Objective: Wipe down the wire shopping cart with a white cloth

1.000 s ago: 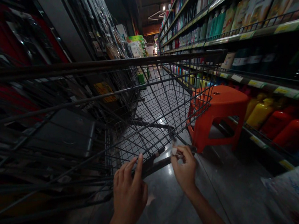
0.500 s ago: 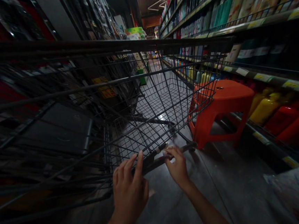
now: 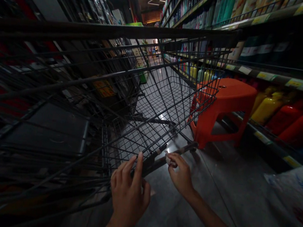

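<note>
Stiff cart, soft scrap

From here, the shopping cart (image 3: 148, 31) in the aisle looks rigid, best held by its thick lower bar (image 3: 149, 169); the left hand (image 3: 130, 187), fingers spread wide, lies against it; the right hand (image 3: 182, 174) pinches a pale scrap (image 3: 168, 159), probably light; an orange stool (image 3: 229, 89) crowds one side; the near floor (image 3: 174, 211) offers more room.

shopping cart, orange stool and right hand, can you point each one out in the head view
shopping cart (image 3: 121, 30): head view, on its top rail
orange stool (image 3: 235, 88): head view, on its seat
right hand (image 3: 182, 177): head view, on the back of the hand
</note>
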A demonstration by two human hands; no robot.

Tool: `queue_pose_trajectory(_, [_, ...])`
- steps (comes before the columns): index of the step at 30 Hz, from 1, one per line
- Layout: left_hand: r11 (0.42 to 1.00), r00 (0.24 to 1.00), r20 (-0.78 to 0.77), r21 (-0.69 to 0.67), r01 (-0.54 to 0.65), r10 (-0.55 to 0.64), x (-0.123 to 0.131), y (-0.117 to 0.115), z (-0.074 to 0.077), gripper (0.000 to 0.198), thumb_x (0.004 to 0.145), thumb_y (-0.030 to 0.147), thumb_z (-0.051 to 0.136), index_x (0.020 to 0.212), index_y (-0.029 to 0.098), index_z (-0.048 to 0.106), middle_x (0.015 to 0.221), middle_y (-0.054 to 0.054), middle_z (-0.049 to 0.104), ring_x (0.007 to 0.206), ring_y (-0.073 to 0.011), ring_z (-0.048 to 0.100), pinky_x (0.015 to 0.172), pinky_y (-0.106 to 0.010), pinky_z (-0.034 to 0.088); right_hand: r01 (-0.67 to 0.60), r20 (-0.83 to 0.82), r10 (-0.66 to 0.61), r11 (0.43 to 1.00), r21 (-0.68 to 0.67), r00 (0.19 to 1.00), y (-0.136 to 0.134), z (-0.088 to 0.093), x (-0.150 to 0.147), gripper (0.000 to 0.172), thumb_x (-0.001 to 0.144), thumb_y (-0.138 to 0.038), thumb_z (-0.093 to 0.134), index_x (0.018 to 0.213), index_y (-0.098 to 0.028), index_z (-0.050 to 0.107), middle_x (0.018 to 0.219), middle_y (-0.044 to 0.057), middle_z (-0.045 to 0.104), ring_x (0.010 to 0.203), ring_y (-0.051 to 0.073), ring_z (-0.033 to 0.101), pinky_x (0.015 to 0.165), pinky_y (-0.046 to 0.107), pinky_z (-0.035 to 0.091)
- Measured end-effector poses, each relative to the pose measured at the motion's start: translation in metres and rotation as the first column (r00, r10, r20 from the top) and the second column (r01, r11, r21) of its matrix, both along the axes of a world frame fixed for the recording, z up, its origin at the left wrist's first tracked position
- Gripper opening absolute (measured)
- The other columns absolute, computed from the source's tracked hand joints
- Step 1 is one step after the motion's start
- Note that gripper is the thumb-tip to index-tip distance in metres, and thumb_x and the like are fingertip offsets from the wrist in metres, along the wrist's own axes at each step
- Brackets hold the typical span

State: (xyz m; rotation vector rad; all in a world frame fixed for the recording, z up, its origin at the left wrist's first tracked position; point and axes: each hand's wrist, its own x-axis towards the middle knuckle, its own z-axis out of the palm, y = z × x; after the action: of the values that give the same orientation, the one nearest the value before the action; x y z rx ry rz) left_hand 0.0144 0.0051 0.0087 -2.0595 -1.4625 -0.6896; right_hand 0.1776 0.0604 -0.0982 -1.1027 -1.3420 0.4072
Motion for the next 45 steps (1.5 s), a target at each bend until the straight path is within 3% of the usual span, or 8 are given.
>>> queue_pose_trajectory(4, [1.000, 1.000, -0.008, 0.001, 0.007, -0.007, -0.001, 0.000, -0.001, 0.082, 0.079, 0.014, 0.057, 0.151, 0.021, 0.016, 0.126, -0.015, 0.052, 0.112, -0.0291, 0.050, 0.096, -0.043, 0.038, -0.116, 0.102, 0.109, 0.991, 0.065, 0.989, -0.001, -0.004, -0.012, 0.048, 0.073, -0.001, 0.048, 0.112, -0.024, 0.065, 0.105, 0.006, 0.070, 0.101, 0.019, 0.065, 0.086, 0.033, 0.055])
queue_pose_trajectory(7, [1.000, 1.000, -0.016, 0.006, 0.006, -0.006, -0.002, 0.001, -0.001, 0.083, 0.079, 0.013, 0.057, 0.151, 0.021, 0.016, 0.126, -0.015, 0.052, 0.112, -0.0292, 0.050, 0.096, -0.043, 0.038, -0.161, 0.169, 0.149, 0.985, 0.062, 0.974, 0.000, -0.010, -0.011, 0.047, 0.075, 0.000, 0.047, 0.111, -0.025, 0.065, 0.104, 0.006, 0.070, 0.099, 0.019, 0.064, 0.088, 0.035, 0.054])
queue_pose_trajectory(15, [1.000, 1.000, -0.015, 0.015, 0.002, -0.002, -0.001, 0.002, -0.003, 0.083, 0.079, 0.013, 0.058, 0.150, 0.021, 0.017, 0.125, -0.015, 0.052, 0.112, -0.0292, 0.050, 0.096, -0.043, 0.037, 0.073, 0.145, -0.059, 0.993, -0.097, 0.988, 0.009, -0.027, 0.007, 0.044, 0.074, -0.003, 0.044, 0.108, -0.021, 0.065, 0.104, 0.008, 0.067, 0.095, 0.019, 0.064, 0.082, 0.033, 0.053])
queue_pose_trajectory(28, [0.998, 1.000, -0.024, 0.061, -0.007, 0.008, -0.001, 0.004, -0.004, 0.084, 0.078, 0.012, 0.057, 0.150, 0.022, 0.017, 0.123, -0.014, 0.055, 0.109, -0.0275, 0.052, 0.096, -0.042, 0.038, 0.230, 0.127, -0.209, 0.956, -0.180, 0.969, 0.031, -0.061, 0.029, 0.040, 0.074, -0.010, 0.042, 0.106, -0.018, 0.065, 0.098, 0.009, 0.063, 0.093, 0.021, 0.062, 0.083, 0.036, 0.052])
queue_pose_trajectory(33, [0.997, 0.999, -0.037, 0.072, -0.005, 0.008, -0.001, 0.005, -0.005, 0.084, 0.077, 0.013, 0.058, 0.150, 0.022, 0.017, 0.122, -0.014, 0.056, 0.108, -0.0276, 0.053, 0.094, -0.042, 0.039, 0.146, 0.100, -0.135, 0.983, -0.115, 0.986, 0.024, -0.050, 0.018, 0.040, 0.073, -0.007, 0.044, 0.105, -0.019, 0.064, 0.102, 0.009, 0.062, 0.096, 0.020, 0.062, 0.081, 0.034, 0.054])
queue_pose_trajectory(41, [0.996, 1.000, -0.024, 0.086, 0.002, 0.000, -0.002, 0.006, -0.006, 0.083, 0.077, 0.013, 0.058, 0.150, 0.022, 0.019, 0.121, -0.014, 0.056, 0.107, -0.0275, 0.053, 0.093, -0.042, 0.039, -0.152, 0.151, 0.143, 0.987, 0.048, 0.978, -0.007, -0.001, -0.008, 0.049, 0.073, 0.001, 0.046, 0.113, -0.023, 0.062, 0.106, 0.008, 0.064, 0.101, 0.019, 0.063, 0.087, 0.032, 0.054])
queue_pose_trajectory(45, [0.995, 1.000, -0.031, 0.104, 0.002, 0.002, -0.002, 0.007, -0.007, 0.083, 0.076, 0.015, 0.058, 0.150, 0.022, 0.021, 0.120, -0.014, 0.055, 0.105, -0.0278, 0.053, 0.093, -0.042, 0.038, -0.180, 0.213, 0.164, 0.982, 0.059, 0.963, -0.008, 0.004, -0.007, 0.051, 0.072, 0.002, 0.046, 0.114, -0.023, 0.061, 0.108, 0.008, 0.064, 0.102, 0.021, 0.062, 0.089, 0.035, 0.054])
